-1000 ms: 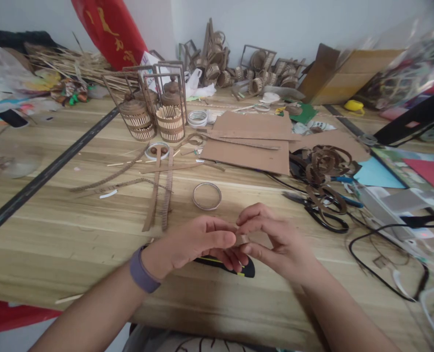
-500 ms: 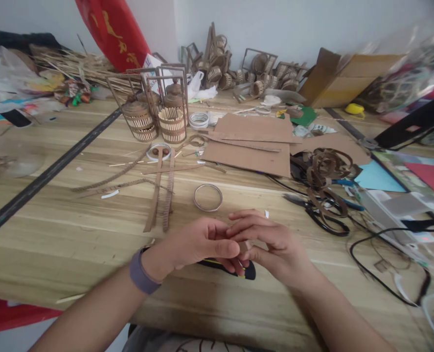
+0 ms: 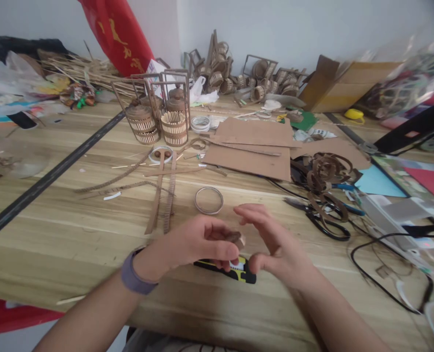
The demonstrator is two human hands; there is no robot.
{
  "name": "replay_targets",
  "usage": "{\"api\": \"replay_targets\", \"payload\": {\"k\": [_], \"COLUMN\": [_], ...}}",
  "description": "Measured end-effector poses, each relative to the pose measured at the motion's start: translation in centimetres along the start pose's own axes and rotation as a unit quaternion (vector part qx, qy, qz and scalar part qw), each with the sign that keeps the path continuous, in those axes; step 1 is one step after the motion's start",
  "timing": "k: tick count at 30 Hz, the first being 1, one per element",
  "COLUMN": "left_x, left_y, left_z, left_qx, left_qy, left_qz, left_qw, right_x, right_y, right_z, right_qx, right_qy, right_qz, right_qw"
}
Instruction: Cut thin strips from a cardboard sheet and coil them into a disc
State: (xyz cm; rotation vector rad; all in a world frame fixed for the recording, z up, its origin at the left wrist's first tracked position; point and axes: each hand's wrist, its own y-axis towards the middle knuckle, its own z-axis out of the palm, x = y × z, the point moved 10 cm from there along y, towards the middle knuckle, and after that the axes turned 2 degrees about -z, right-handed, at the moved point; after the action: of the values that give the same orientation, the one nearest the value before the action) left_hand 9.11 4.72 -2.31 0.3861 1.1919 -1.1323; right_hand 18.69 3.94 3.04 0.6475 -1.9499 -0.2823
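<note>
My left hand (image 3: 202, 243), with a purple band at its wrist, is closed around a small brown piece (image 3: 235, 238) that looks like cardboard; one pale end sticks out past the fingers. To the right, my right hand (image 3: 271, 242) is open, thumb and fingers apart, with nothing in it. Beneath the hands lies a black and yellow utility knife (image 3: 244, 271), partly covered by my left fingers. Just beyond them a tape-like ring (image 3: 209, 200) rests flat on the table. Corrugated cardboard strips (image 3: 169, 195) lie past my left hand.
Small slatted baskets (image 3: 174, 128) with tall frames stand behind the strips. Cardboard sheets (image 3: 249, 159) lie at centre back. To the right are black scissors (image 3: 327, 225), coiled brown strips (image 3: 329, 171) and a black cable (image 3: 352, 254). An open carton (image 3: 345, 88) stands at the back.
My right hand has drawn away to the right from my left hand, its fingers spreading. The brown piece stays in my left hand, and more of the utility knife shows.
</note>
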Motion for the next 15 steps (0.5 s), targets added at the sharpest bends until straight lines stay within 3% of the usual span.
{"api": "replay_targets", "payload": {"k": [4,7,9,11,12,14,15], "left_x": [-3.1,-5.5,-7.9,-10.1,-10.8,-11.1,-10.8], "left_y": [-2.5,-4.6,-6.2,-7.5,-7.6,-6.9,-6.3], "left_z": [-2.1,-4.5,-7.9,-11.7,-13.5,-16.6,-18.0], "left_qx": [-0.129,-0.214,-0.321,-0.421,-0.445,-0.446,-0.427], "left_qy": [0.093,0.217,0.339,0.478,0.528,0.593,0.608], "left_qz": [0.041,0.050,0.074,0.072,0.063,0.041,0.023], "left_qw": [0.986,0.951,0.881,0.768,0.721,0.669,0.669], "right_x": [-1.2,-1.2,-0.9,-0.7,-0.6,-0.6,-0.6], "right_y": [0.2,0.4,0.6,0.6,0.6,0.5,0.5], "right_z": [-1.5,-1.9,-1.9,-1.6,-1.4,-1.1,-0.9], "right_qx": [-0.049,-0.062,-0.062,-0.055,-0.051,-0.041,-0.036], "right_qy": [-0.011,-0.043,-0.060,-0.073,-0.080,-0.090,-0.094], "right_qz": [0.032,0.036,0.030,0.024,0.022,0.024,0.024], "right_qw": [0.998,0.996,0.996,0.995,0.995,0.995,0.995]}}
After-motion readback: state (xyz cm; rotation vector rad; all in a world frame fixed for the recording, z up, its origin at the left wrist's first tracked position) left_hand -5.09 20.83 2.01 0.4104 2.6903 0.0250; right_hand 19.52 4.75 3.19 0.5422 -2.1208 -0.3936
